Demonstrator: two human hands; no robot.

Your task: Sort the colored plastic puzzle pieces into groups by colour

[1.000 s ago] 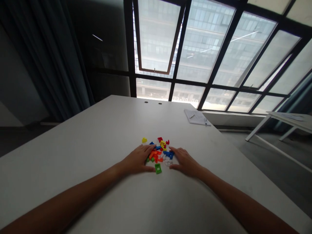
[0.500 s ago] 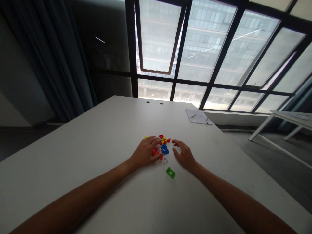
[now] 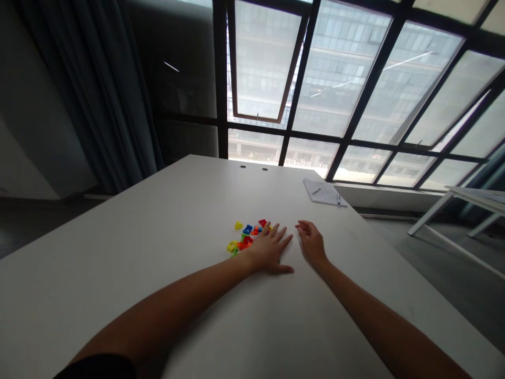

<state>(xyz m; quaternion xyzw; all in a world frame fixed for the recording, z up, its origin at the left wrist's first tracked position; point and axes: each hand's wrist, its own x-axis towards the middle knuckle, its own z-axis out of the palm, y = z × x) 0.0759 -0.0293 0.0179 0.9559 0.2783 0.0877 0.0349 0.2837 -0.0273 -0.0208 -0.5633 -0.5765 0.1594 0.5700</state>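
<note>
The left hand [image 3: 271, 251] has swept across the pile of small coloured plastic pieces [image 3: 245, 243]: half a second ago it covers the left of the pile, and now it lies at about 4 o'clock from the middle, palm down, fingers splayed wide. No grasp shows, though what sits under the palm can't be made out. The right hand [image 3: 313, 243] is now farther off at 3 o'clock, well apart from the visible pieces, its fingers loosely curled; no piece shows there, but I can't tell whether the fingertips pinch something small.

The shift changes what can be seen of the pieces on the white table [image 3: 189, 210]. A yellow angular plastic piece [image 3: 232, 246] lies uncovered at 8 o'clock, with a light-green plastic piece [image 3: 235, 252] just beside it at 7. A blue block-like plastic piece [image 3: 247, 230] shows near 12 o'clock, and a red angular plastic piece [image 3: 262, 223] at 1. One small yellow plastic piece [image 3: 238, 225] sits slightly apart at 11.

The green rectangular plastic frame, loose at the near side a moment ago, is out of plain sight — only a green sliver [image 3: 279, 260] shows by the left thumb — so the right side of the spread is harder to judge.
</note>
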